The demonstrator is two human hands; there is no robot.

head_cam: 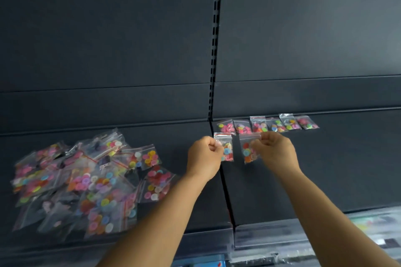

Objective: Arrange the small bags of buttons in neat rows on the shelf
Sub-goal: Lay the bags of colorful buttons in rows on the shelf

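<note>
A loose pile of small clear bags of coloured buttons (86,182) lies on the left part of the dark shelf (325,169). Along the back of the right part, several button bags (269,124) lie side by side in a row. My left hand (205,156) pinches one button bag (226,147) by its left edge, just in front of the row's left end. My right hand (275,149) pinches a second button bag (248,150) by its right edge, right beside the first. Both bags are over the shelf, just right of the shelf joint.
A slotted upright (214,50) splits the dark back panel. The shelf joint (225,191) runs forward from it between the two shelf parts. A clear price strip (282,236) lines the front edge, with blurred goods lower right.
</note>
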